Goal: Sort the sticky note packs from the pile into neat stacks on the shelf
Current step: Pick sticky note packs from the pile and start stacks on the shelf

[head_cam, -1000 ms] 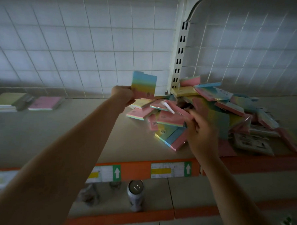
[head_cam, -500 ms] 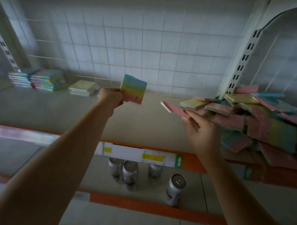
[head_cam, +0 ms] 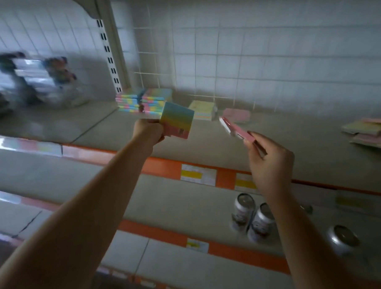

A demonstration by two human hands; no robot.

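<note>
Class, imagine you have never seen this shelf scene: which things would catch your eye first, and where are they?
Most striking are the two raised hands: the left hand grips a rainbow pack at centre, and the right hand pinches a pink pack just right of it. Behind them, against the grid back wall, stand neat rainbow stacks, with a yellow stack and a pink stack to their right. The orange shelf edge runs below.

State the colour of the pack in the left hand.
Gradient pack: teal through yellow to pink; head view.
</note>
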